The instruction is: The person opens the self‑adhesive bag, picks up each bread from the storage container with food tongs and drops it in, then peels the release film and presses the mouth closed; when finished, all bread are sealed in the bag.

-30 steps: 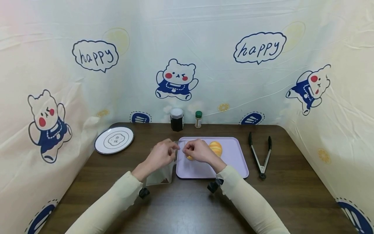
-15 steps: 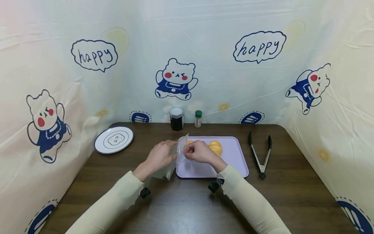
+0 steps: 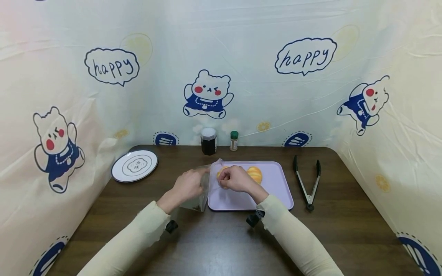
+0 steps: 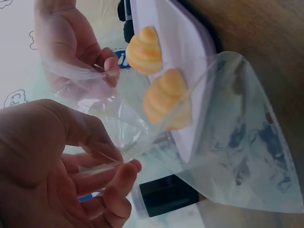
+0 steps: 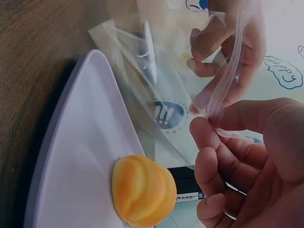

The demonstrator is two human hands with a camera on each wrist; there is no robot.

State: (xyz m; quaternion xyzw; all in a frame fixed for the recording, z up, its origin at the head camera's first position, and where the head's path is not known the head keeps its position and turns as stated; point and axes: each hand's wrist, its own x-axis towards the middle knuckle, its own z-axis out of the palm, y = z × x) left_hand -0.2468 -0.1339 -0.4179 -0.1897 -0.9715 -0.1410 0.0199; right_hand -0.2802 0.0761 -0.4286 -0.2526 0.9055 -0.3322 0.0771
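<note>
Between both hands, clear crinkled zip bag (image 3: 203,188), mouth open

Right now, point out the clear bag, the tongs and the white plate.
clear bag (image 4: 247,156), left wrist view, on its flat side panel.
tongs (image 3: 308,183), head view, on the metal arms.
white plate (image 3: 134,165), head view, on its printed centre.

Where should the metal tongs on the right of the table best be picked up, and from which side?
Judging by their pose, grip the tongs around both arms near the hinged near end, coming from above. They lie flat on the table, arms spread toward the far edge, beside the purple tray.
</note>
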